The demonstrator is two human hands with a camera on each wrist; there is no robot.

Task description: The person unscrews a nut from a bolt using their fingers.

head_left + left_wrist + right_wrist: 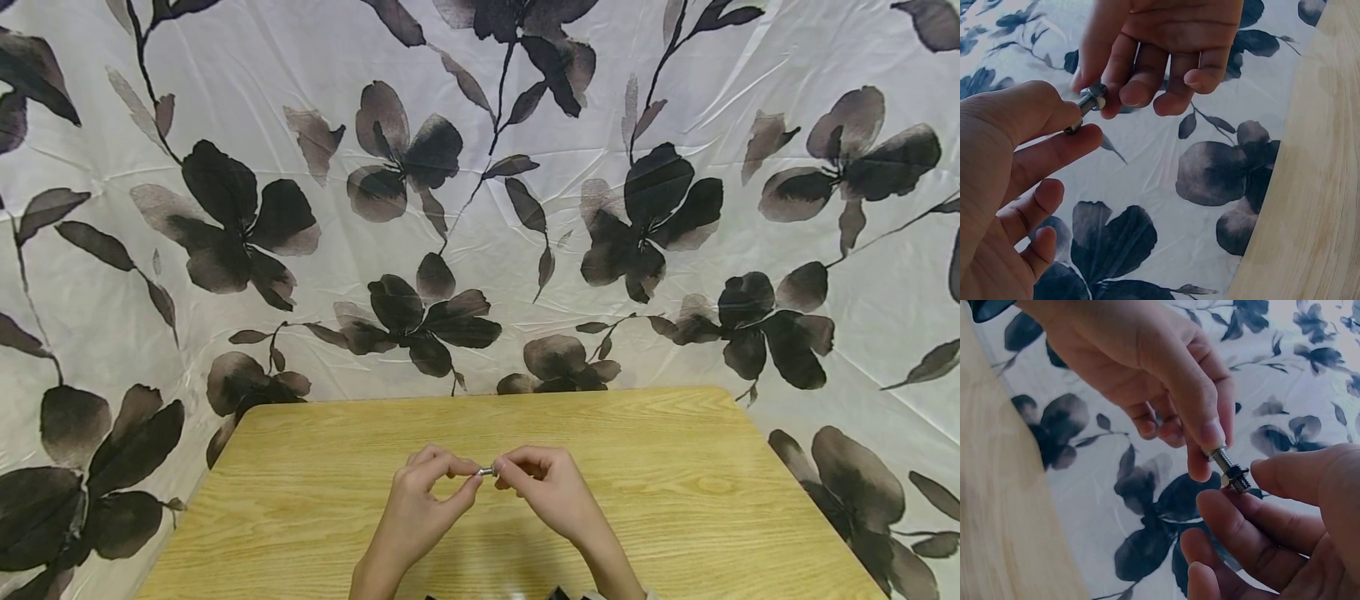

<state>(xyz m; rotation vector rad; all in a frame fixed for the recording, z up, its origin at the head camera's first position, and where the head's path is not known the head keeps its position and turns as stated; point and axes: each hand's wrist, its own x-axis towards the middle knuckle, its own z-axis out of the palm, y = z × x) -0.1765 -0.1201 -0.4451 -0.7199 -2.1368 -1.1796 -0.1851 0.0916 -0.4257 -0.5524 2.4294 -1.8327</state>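
A small silver bolt (486,472) is held between both hands above the table. My left hand (423,500) pinches its head end between thumb and index finger; the other fingers are loosely bent. A hex nut (1234,477) sits on the threaded shank near the far end, and a bit of thread sticks out beyond it. My right hand (551,492) has its thumb and index finger about the nut, with the remaining fingers curled loosely. In the left wrist view, bare thread of the bolt (1087,104) shows between the two hands. The fingertips partly hide the bolt head.
The light wooden table (315,467) lies under both hands. Behind it and at its sides hangs a white cloth (525,250) with dark flower prints, close to the table's back edge. Small dark objects (558,593) show at the bottom edge of the head view.
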